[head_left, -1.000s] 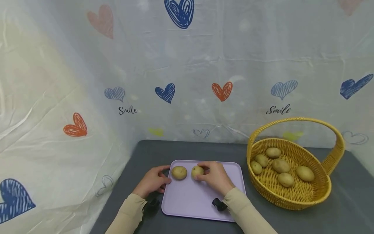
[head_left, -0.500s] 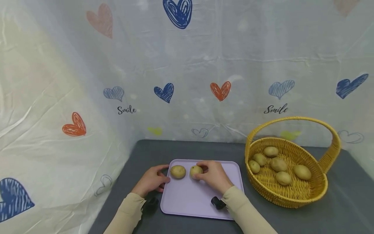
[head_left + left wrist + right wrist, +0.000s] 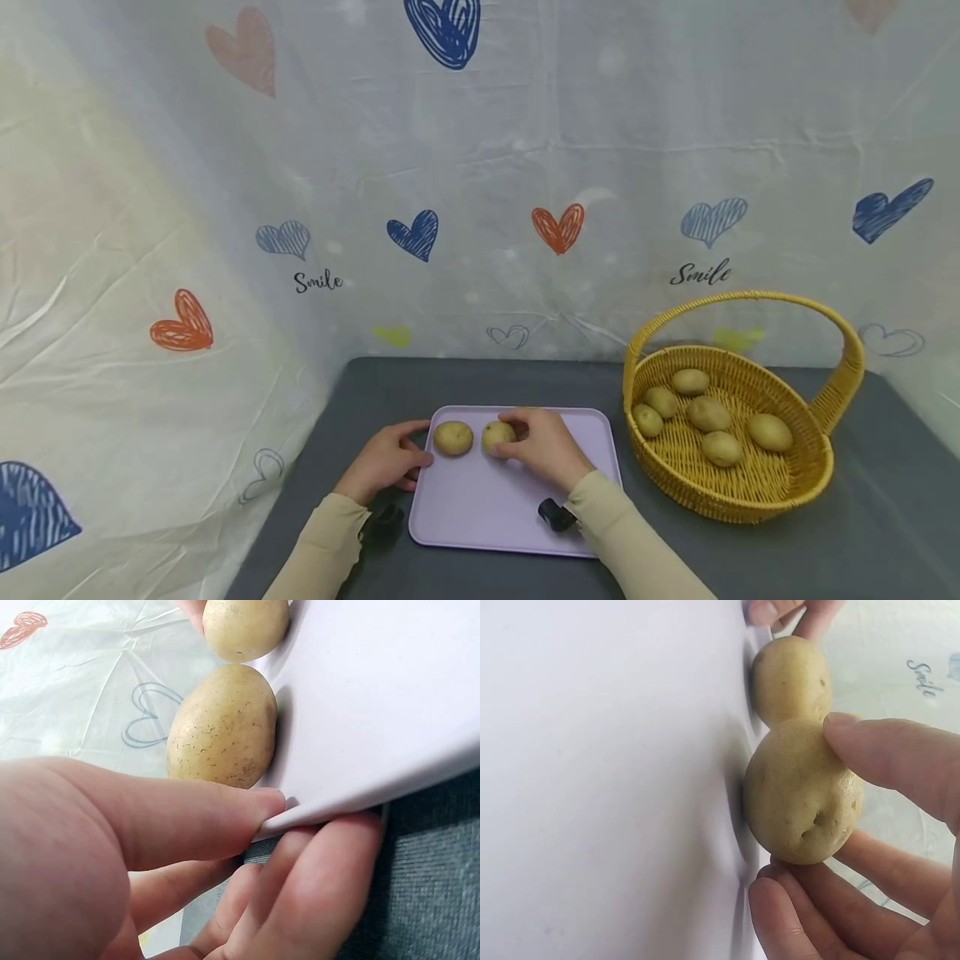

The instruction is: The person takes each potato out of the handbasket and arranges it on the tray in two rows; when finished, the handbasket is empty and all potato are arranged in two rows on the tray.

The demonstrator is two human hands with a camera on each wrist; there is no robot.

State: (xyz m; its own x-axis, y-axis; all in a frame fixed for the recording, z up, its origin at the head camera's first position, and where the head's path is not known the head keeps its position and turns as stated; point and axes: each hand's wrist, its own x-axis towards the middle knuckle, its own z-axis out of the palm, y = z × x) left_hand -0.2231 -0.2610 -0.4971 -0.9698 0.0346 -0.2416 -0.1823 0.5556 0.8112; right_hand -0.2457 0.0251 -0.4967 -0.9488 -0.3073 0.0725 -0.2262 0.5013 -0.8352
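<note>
A pale purple tray [image 3: 480,517] lies on the grey table, with two potatoes near its far edge. My left hand [image 3: 384,458] holds the tray's left rim, thumb [image 3: 217,817] on top and the other fingers below and outside it. The left potato [image 3: 453,438] sits just inside that rim, untouched. My right hand [image 3: 547,446] grips the other potato [image 3: 802,795] between the thumb and fingers. In the right wrist view this potato rests on or very close to the tray surface; I cannot tell which. A small gap separates the two potatoes in the head view.
To the right stands a yellow wicker basket [image 3: 750,508] with a tall arched handle [image 3: 750,297]. Several potatoes [image 3: 708,414] lie inside it. A white curtain [image 3: 480,167] printed with hearts hangs behind and left of the table [image 3: 420,379].
The head view has shifted slightly, so the whole scene sits a little further left and higher. Both hands keep their holds on the tray and the potato.
</note>
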